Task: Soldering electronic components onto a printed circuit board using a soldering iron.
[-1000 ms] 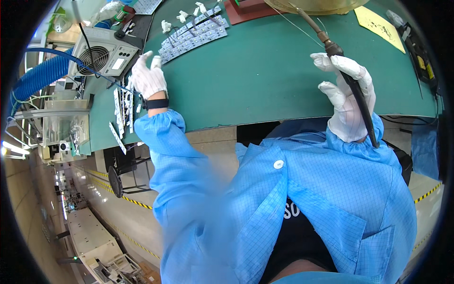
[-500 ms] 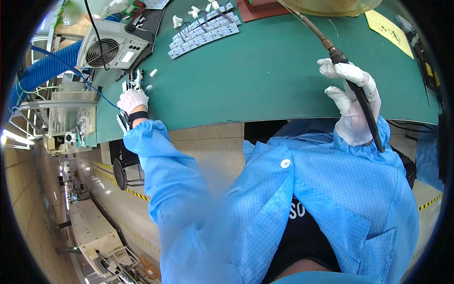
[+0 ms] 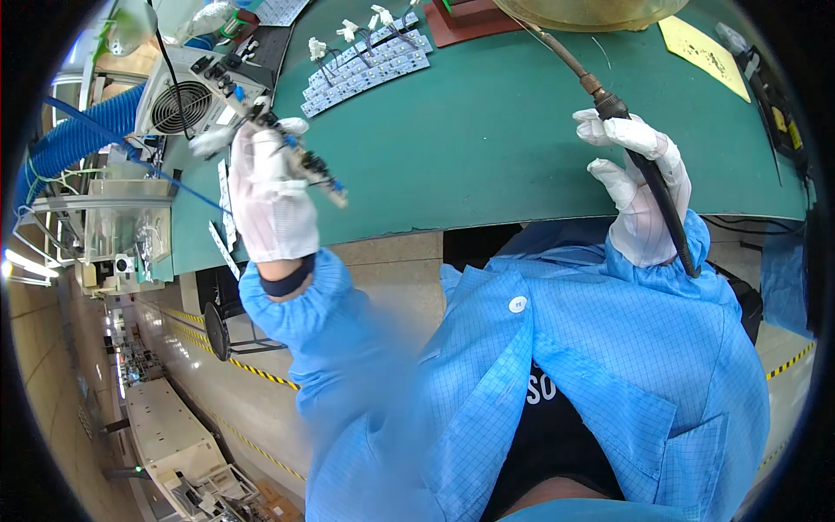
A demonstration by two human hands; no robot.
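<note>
A gloved left hand of mine (image 3: 280, 204) is raised above the left part of the green mat, fingers closed on a long, narrow circuit board (image 3: 323, 177) with dark components and blue parts along it. The board is blurred and slants across my fingers. On the right, my right hand (image 3: 645, 174) grips a soldering iron (image 3: 611, 107) by its black handle, the metal end reaching away toward a round amber-coloured container (image 3: 600, 16). Narrow white strips (image 3: 224, 248) lie at the mat's left edge below my left hand.
Several white LED strips (image 3: 370, 80) with wires and white connectors lie at the far middle of the mat (image 3: 470, 165). A reddish-brown block (image 3: 474, 22) and a yellow pad (image 3: 703, 54) stand beyond. A fan-cooled box (image 3: 183, 109) and blue hose (image 3: 96, 117) are at left.
My left hand has risen from the mat's left edge, coming nearer and slightly right, and now carries the circuit board. The right hand keeps its hold on the soldering iron, almost unmoved.
</note>
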